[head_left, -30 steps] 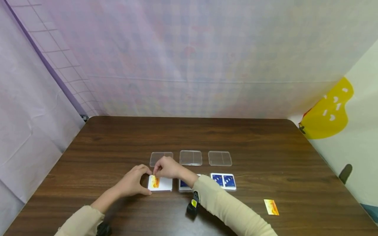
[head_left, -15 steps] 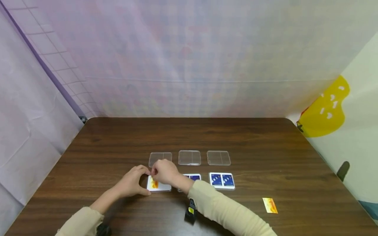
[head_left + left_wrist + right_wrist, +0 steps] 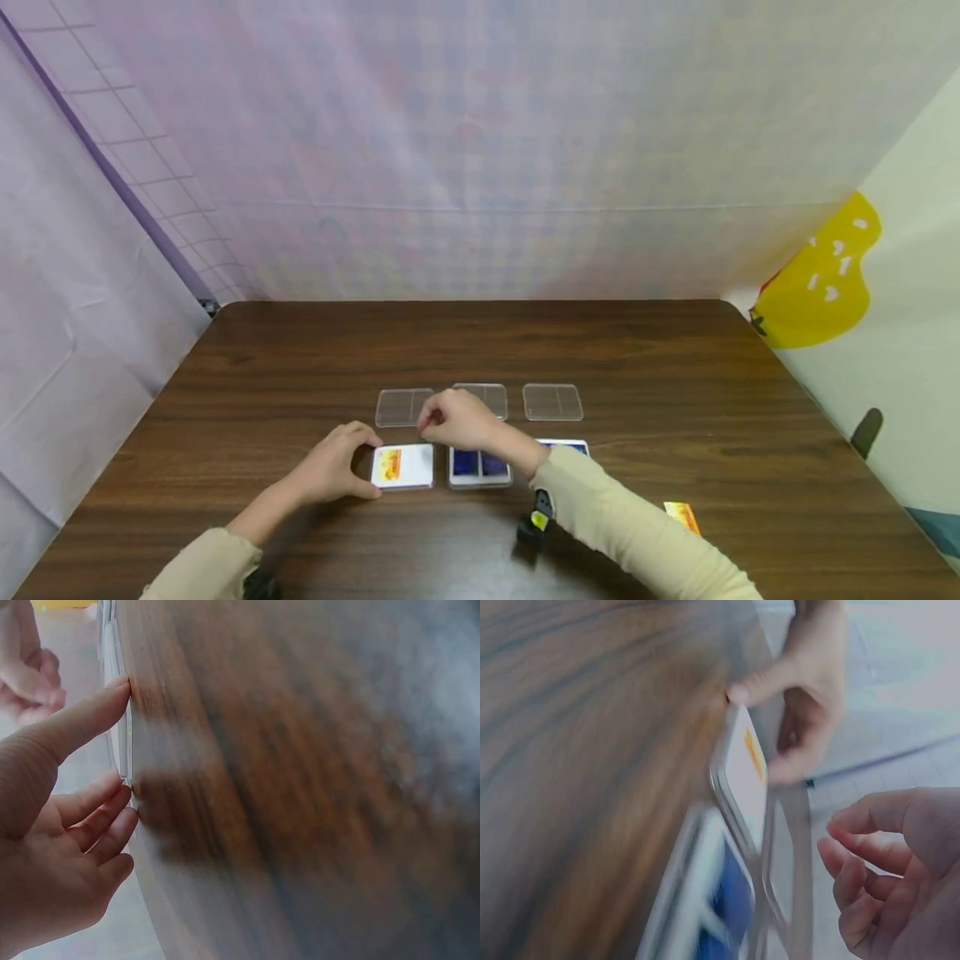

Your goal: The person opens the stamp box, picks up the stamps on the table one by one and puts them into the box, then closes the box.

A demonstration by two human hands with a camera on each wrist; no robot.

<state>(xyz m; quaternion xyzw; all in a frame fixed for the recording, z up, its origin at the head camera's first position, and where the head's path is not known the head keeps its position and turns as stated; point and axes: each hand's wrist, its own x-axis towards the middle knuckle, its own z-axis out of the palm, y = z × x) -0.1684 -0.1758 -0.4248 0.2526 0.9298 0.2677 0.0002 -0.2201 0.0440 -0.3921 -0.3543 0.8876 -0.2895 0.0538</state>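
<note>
My left hand (image 3: 335,463) holds a white flat case (image 3: 417,465) by its left end, thumb at the near corner and fingers at the far one. A small orange-and-yellow card (image 3: 390,464) lies in the left half of that case; the right half shows plain white. With fingers loosely bent and nothing between them, my right hand (image 3: 892,862) hovers above and behind a second case (image 3: 480,482). Two dark blue cards (image 3: 465,462) sit side by side in it. The right forearm hides most of a third case (image 3: 573,442) farther right.
Three clear plastic lids lie in a row behind the cases: left lid (image 3: 393,408), middle lid (image 3: 493,402), right lid (image 3: 553,403). A loose orange-and-yellow card (image 3: 681,514) on the brown table (image 3: 300,358) is partly covered by the right sleeve.
My right hand has left the orange card in the left case and moved right, its forearm now covering much of the third case. The left hand has stayed on its case.
</note>
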